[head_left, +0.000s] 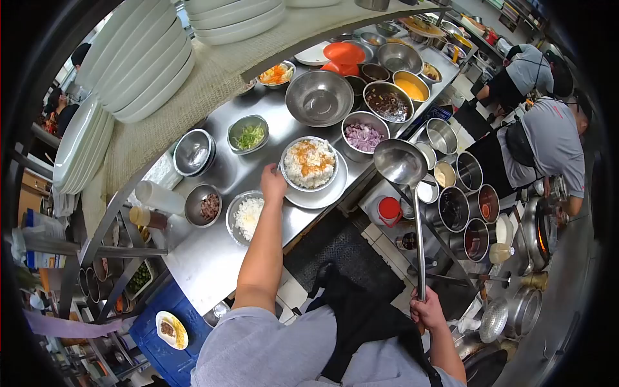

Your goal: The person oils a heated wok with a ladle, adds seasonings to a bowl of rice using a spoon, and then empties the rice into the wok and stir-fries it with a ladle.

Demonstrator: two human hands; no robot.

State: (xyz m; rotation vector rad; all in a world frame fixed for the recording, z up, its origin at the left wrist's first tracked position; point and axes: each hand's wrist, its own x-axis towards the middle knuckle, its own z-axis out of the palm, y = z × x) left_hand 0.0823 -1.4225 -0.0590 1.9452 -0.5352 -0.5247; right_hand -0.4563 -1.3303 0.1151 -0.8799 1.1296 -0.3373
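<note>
My left hand (273, 182) is at the left rim of a metal bowl of rice (309, 164) with orange bits on top, its fingers partly hidden. That bowl rests on a white plate (333, 190). In my right hand (428, 308) is the handle of a long metal ladle (400, 161), whose bowl hangs near the counter's right edge. Beside my left forearm stands a bowl of plain rice (247, 218). A pot of chopped red onion (363, 133) is to the right of the topped rice, and a bowl of sliced greens (249, 135) lies to its upper left.
An empty metal bowl (319, 98) and a pot of dark sauce (388, 103) stand farther back. White plates (138, 58) are stacked on the upper shelf (219, 68). Two people (548, 135) work at the right beside the stove. Several metal pots (454, 209) line the right side.
</note>
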